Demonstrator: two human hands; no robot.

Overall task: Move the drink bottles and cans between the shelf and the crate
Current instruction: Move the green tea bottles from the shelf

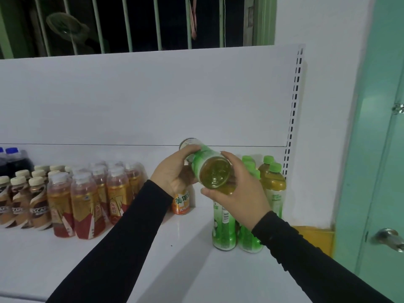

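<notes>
A white shelf (pixel 179 237) carries standing drinks: dark bottles with blue caps (pixel 13 159) at far left, Nescafé coffee bottles (pixel 21 200), red-and-gold labelled bottles (pixel 87 200) (shrink-wrapped, it seems), 1 orange bottle (pixel 181 203), and green tea bottles (pixel 273 189) at right

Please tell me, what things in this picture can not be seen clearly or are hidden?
- Crate: not in the head view at all.
- Orange bottle: its top is hidden behind the left hand.
- Held green tea bottle: its cap end points away, and its label is blurred.
- Standing green tea bottles: partly covered by the right hand.
- Dark bottles: cut by the left edge.
</notes>
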